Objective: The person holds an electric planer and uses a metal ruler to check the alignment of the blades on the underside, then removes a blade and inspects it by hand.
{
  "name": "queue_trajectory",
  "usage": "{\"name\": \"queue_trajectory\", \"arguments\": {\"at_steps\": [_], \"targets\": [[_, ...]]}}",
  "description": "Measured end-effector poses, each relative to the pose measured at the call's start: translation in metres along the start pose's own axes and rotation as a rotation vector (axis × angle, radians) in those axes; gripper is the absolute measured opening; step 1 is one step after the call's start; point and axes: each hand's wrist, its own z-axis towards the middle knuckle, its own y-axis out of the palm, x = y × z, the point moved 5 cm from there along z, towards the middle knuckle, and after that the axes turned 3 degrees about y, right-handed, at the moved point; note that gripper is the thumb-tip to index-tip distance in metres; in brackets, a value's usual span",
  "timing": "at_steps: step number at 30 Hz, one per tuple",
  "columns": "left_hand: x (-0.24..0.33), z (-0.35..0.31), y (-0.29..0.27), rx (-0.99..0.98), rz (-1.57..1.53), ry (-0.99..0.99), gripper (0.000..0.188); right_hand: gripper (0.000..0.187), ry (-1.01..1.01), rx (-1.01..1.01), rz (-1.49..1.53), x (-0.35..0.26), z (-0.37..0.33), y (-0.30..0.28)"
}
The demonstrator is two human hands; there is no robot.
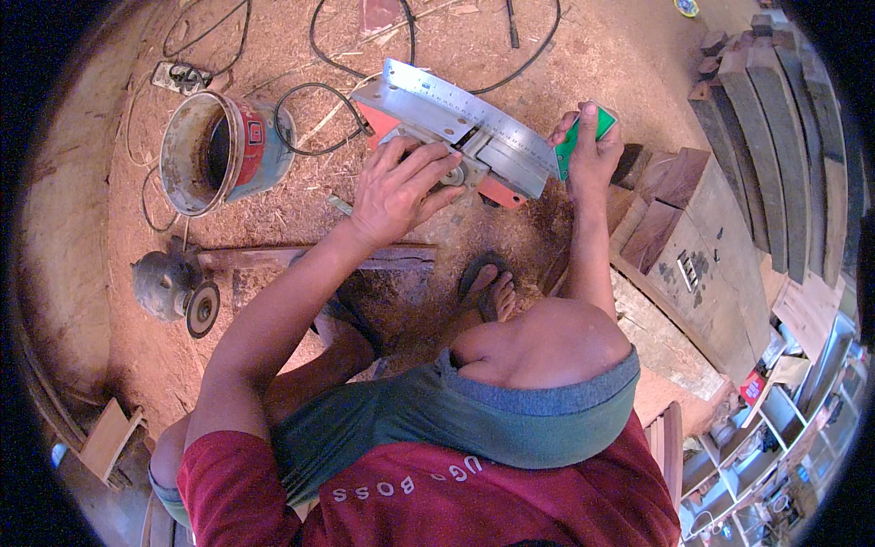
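A steel ruler blade (pixel 474 114) with a green stock (pixel 576 141), looking like a try square, lies along the flat metal sole of an upturned electric hand planer (pixel 415 102). My right hand (pixel 592 155) is closed around the green stock, thumb on its face. The planer's red-orange body shows below the sole on both sides. My left hand (pixel 401 187) grips the planer's near side, its fingers curled over a round metal part by the middle slot. What supports the planer from below is hidden.
At the left stand a dirty bucket (pixel 196 150) and a bench grinder (pixel 173 283) beside a wooden beam (pixel 383 257). Black cables (pixel 351 73) loop over the shavings-strewn ground, one near a socket strip (pixel 178 77). Right are a wooden block bench (pixel 697 264), stacked curved boards (pixel 775 137) and a cluttered shelf (pixel 784 419).
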Motion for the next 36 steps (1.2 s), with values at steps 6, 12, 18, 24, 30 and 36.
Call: {"name": "queue_trajectory", "arguments": {"at_steps": [6,12,18,24,30,36], "targets": [[0.000,0.000,0.001,0.014,-0.015,-0.006,0.041,0.028,0.005,-0.009,0.032,0.002,0.001,-0.001],[0.000,0.002,0.001,-0.009,0.004,0.022,0.045,0.021,-0.004,-0.007,0.057,0.001,0.001,-0.001],[0.000,0.001,0.001,-0.017,0.005,0.018,0.044,0.028,0.021,-0.024,0.054,0.002,-0.001,0.000],[0.000,0.001,0.002,-0.008,0.010,0.017,0.043,0.028,0.023,-0.026,0.026,0.006,0.002,-0.004],[-0.001,0.002,0.004,0.001,-0.002,0.009,0.043,0.025,0.048,0.009,0.076,-0.005,0.005,-0.007],[-0.002,-0.003,0.003,0.009,0.016,0.001,0.041,0.027,0.017,-0.015,0.044,-0.053,-0.013,0.008]]}}
